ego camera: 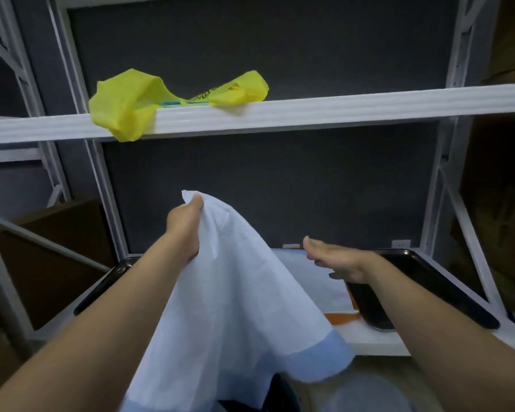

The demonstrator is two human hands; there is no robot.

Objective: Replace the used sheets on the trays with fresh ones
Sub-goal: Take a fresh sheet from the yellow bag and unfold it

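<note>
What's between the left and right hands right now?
In the head view, the white sheet gripped by the left hand hangs between them; past it, another pale sheet lies flat toward the open right hand.

My sheet (235, 292) hides most of the left tray (101, 286), its lower end cut off; my forearm (446, 337) covers part of the right tray (455, 298).

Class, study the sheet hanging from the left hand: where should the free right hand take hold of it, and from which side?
Probably the blue-banded lower corner, approached from the right. The left hand grips the sheet at its top, so it drapes down and that corner hangs free nearest the open right hand.
</note>
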